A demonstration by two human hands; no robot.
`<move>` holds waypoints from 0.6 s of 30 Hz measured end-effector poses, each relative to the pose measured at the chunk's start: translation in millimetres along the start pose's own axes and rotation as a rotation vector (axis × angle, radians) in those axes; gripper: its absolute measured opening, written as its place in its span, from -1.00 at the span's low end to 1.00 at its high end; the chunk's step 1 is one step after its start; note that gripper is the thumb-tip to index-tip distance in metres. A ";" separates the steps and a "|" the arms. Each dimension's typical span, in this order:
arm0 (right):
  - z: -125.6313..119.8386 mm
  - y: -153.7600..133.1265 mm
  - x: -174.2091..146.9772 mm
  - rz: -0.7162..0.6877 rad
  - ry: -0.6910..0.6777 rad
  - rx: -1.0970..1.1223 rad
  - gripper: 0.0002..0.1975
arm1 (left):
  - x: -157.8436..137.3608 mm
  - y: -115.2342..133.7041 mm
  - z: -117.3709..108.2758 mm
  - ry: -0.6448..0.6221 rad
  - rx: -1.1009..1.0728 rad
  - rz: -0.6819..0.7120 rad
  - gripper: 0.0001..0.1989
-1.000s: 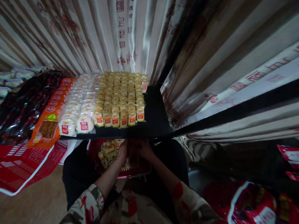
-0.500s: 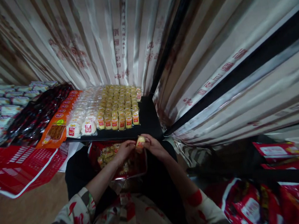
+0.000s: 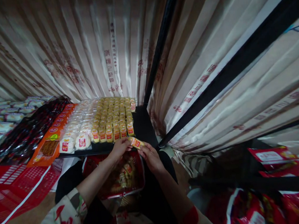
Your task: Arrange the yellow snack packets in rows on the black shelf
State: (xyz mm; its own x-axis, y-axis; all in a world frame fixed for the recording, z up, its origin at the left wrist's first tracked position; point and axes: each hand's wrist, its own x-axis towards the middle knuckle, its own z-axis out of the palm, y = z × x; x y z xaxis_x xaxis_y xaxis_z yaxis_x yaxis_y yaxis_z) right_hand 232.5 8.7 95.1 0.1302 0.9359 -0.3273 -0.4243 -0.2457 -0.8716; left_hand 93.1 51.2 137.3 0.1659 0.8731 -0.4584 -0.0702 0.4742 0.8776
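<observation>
The left hand (image 3: 121,148) and right hand (image 3: 152,158) each have a fingertip grip on one end of the yellow packet (image 3: 135,143), its long axis sideways, dipping rightward, at the black shelf (image 3: 143,121)'s front edge, just nearer than the packet rows (image 3: 112,132)' right end.

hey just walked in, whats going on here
A person holds one yellow wrapped snack between the left hand and right hand, at the near edge of a black shelf. Rows of similar yellow snacks stand on it, beside white round packets. More wrapped snacks lie in the red basket below the hands.
</observation>
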 end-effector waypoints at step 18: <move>1.8 -30.4 90.5 -0.411 0.152 -0.286 -0.52 | 84.9 98.4 44.9 -0.149 1.006 0.497 -0.73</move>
State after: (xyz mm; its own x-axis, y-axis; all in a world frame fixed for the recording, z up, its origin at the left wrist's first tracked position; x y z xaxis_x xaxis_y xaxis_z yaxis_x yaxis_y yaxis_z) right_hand 255.6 101.3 92.6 0.3722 0.9276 0.0321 -0.0517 0.0552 -0.9971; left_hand 144.5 166.9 191.0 0.4605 0.8852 -0.0652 0.6512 -0.2870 0.7025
